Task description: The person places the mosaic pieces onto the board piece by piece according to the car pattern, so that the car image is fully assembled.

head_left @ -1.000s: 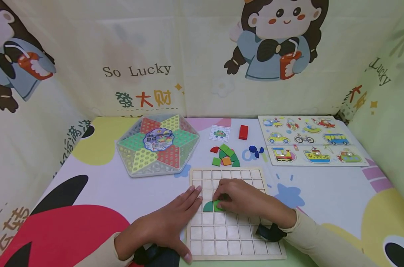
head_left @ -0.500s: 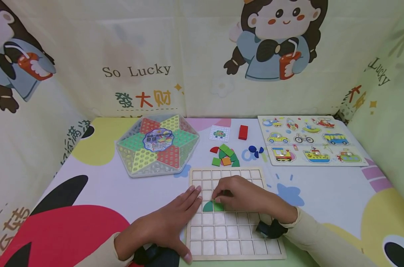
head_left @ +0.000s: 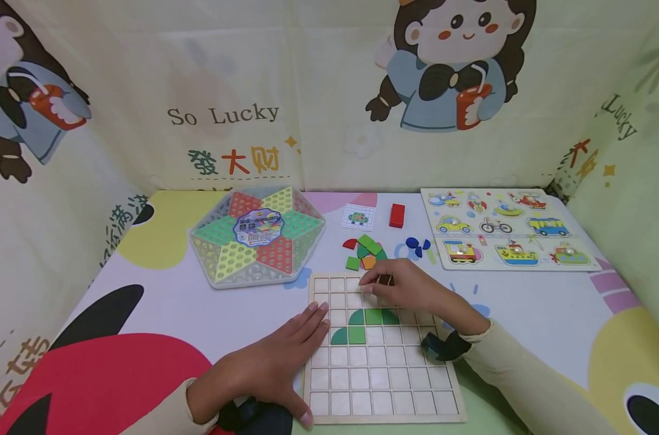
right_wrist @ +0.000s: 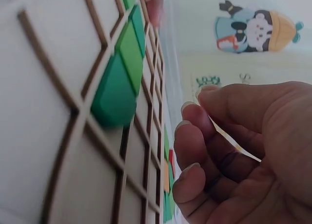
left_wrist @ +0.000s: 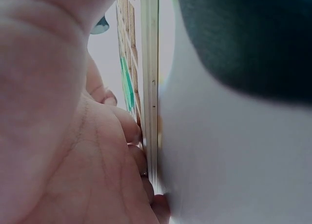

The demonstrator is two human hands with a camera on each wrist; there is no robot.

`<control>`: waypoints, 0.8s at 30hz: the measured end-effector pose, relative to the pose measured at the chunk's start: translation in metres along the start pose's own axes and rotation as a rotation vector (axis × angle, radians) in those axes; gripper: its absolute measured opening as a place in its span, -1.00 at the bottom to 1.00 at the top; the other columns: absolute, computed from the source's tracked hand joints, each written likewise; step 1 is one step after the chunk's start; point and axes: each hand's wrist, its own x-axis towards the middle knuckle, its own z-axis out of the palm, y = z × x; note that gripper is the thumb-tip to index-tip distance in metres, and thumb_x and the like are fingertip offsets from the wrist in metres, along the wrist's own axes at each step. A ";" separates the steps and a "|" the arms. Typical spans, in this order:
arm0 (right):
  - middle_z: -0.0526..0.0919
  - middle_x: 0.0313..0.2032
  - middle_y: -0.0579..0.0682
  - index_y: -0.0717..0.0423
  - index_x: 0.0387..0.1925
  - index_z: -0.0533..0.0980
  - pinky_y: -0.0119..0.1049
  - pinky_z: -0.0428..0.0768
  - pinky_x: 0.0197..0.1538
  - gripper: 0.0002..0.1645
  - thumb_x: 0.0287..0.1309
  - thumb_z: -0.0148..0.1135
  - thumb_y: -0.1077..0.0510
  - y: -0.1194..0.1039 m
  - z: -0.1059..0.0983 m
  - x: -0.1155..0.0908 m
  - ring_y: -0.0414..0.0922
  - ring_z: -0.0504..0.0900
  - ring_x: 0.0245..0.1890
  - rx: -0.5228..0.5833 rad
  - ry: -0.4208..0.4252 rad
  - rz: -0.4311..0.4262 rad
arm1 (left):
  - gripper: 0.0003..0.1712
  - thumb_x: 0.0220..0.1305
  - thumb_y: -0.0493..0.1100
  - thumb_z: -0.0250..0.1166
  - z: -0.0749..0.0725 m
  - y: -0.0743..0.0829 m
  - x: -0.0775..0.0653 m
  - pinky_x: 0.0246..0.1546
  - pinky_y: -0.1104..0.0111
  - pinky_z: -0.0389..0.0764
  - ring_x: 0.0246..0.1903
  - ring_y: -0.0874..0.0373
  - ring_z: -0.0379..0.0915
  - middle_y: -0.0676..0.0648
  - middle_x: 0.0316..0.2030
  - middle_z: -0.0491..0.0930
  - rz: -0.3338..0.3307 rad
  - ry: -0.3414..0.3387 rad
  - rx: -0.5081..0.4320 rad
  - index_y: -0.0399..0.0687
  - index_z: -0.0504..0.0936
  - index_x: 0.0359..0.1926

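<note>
A wooden grid board (head_left: 392, 419) lies on the table. In it sit a row with a green square (head_left: 373, 317) between two dark green quarter-circles, and below it a dark green quarter-circle (head_left: 339, 337) beside another green square (head_left: 357, 335). My left hand (head_left: 277, 356) rests along the board's left edge, fingertips on the rim in the left wrist view. My right hand (head_left: 408, 287) is over the board's far part, close to a pile of coloured pieces (head_left: 367, 246). In the right wrist view its fingers (right_wrist: 189, 141) are bent and hold nothing.
Behind the board lie a pattern card (head_left: 358, 217), a red block (head_left: 397, 215) and several dark blue pieces (head_left: 418, 246). A hexagonal Chinese checkers set (head_left: 259, 235) lies at the left, a vehicle puzzle board (head_left: 509, 229) at the right. Printed cloth hangs around the table.
The right hand has let go of the green square beside the lower quarter-circle and moved away toward the pile, uncovering the upper row. The left hand has stayed in place.
</note>
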 end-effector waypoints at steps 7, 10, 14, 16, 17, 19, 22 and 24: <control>0.62 -0.39 -0.18 0.07 -0.23 0.69 -0.38 0.45 -0.39 -0.89 0.21 0.32 0.27 0.008 -0.004 0.006 -0.14 0.45 -0.41 -0.008 0.032 0.013 | 0.52 -0.28 0.58 0.34 0.000 -0.001 0.000 0.38 -0.03 -0.05 0.48 0.02 -0.55 0.00 0.53 -0.41 0.008 0.003 -0.007 -0.02 -0.16 0.55; 0.64 -0.34 -0.16 0.06 -0.21 0.70 -0.37 0.46 -0.36 -0.85 0.19 0.33 0.28 0.010 -0.006 0.009 -0.12 0.45 -0.38 -0.015 0.055 0.036 | 0.52 -0.28 0.59 0.33 0.000 -0.002 0.000 0.38 -0.02 -0.05 0.48 0.02 -0.55 0.00 0.53 -0.41 0.013 0.006 -0.003 -0.03 -0.16 0.55; 0.69 -0.27 -0.14 0.09 -0.17 0.70 -0.35 0.50 -0.30 -0.81 0.16 0.35 0.31 0.013 -0.007 0.013 -0.14 0.50 -0.33 -0.044 0.108 0.051 | 0.52 -0.26 0.59 0.34 0.001 -0.002 0.000 0.38 -0.01 -0.07 0.48 0.01 -0.56 -0.02 0.53 -0.42 0.025 0.009 0.005 -0.06 -0.17 0.55; 0.70 -0.24 -0.13 0.10 -0.16 0.70 -0.33 0.52 -0.27 -0.80 0.16 0.34 0.32 0.015 -0.007 0.015 -0.14 0.52 -0.31 -0.062 0.132 0.061 | 0.52 -0.26 0.58 0.34 0.001 -0.002 0.001 0.39 -0.01 -0.08 0.48 0.01 -0.56 -0.02 0.53 -0.43 0.029 0.009 0.003 -0.06 -0.17 0.55; 0.70 -0.23 -0.13 0.10 -0.16 0.70 -0.31 0.53 -0.25 -0.79 0.16 0.35 0.32 0.016 -0.007 0.016 -0.15 0.53 -0.29 -0.071 0.142 0.068 | 0.52 -0.25 0.58 0.35 0.001 -0.002 0.001 0.39 -0.01 -0.09 0.48 0.01 -0.56 -0.03 0.53 -0.43 0.032 0.009 0.002 -0.07 -0.17 0.55; 0.70 -0.21 -0.13 0.09 -0.15 0.70 -0.28 0.54 -0.22 -0.78 0.16 0.34 0.33 0.017 -0.007 0.017 -0.15 0.54 -0.27 -0.085 0.154 0.080 | 0.52 -0.25 0.57 0.35 0.001 -0.001 0.001 0.39 -0.01 -0.10 0.48 0.01 -0.57 -0.02 0.53 -0.43 0.034 0.008 0.001 -0.06 -0.18 0.55; 0.70 -0.20 -0.11 0.09 -0.16 0.69 -0.25 0.56 -0.18 -0.78 0.16 0.32 0.34 0.019 -0.009 0.019 -0.13 0.55 -0.25 -0.100 0.164 0.086 | 0.52 -0.26 0.58 0.34 0.001 -0.001 0.001 0.39 -0.01 -0.10 0.48 0.02 -0.56 -0.01 0.53 -0.43 0.028 0.006 -0.003 -0.04 -0.18 0.55; 0.69 -0.18 -0.08 0.10 -0.16 0.69 -0.24 0.57 -0.15 -0.78 0.16 0.32 0.35 0.020 -0.010 0.021 -0.12 0.56 -0.22 -0.108 0.169 0.080 | 0.51 -0.26 0.58 0.33 0.000 0.000 0.000 0.39 0.00 -0.11 0.48 0.03 -0.57 0.00 0.53 -0.43 0.020 0.001 -0.006 -0.03 -0.18 0.55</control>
